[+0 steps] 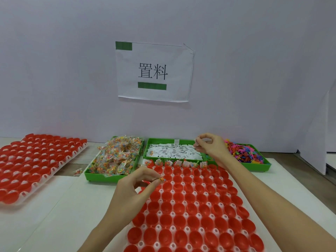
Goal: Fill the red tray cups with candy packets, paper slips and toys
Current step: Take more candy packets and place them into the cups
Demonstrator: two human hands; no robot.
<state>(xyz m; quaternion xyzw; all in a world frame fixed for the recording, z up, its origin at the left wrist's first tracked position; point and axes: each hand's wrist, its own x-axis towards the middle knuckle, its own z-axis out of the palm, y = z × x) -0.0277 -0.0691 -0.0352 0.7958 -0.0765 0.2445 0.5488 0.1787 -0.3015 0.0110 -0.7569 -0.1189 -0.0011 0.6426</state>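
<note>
We see the left hand (pixel 134 186) over the near-left part of the red tray (pixel 192 211), its grip pinching a small candy packet (pixel 162 179) between thumb and fingertips. Just beyond that grip, the tray's far row of cups already holds packets and slips (pixel 181 163); the cups below and to the right of it look bare, though the far ones are too small to be sure. Farther out to the left of the grip sits the green bin of candy packets (pixel 116 159), with one stray packet (pixel 78 172) on the worktop (pixel 60 206) beside it.

The right hand (pixel 211 146) hovers above the green bin of paper slips (pixel 174 151), its grip closed on a paper slip (pixel 197 142) held by curled fingers and thumb. Right of that grip lies the green bin of coloured toys (pixel 245 154). A second red tray (pixel 34 166) rests well to the left, and a paper sign (pixel 154 71) hangs on the wall behind.
</note>
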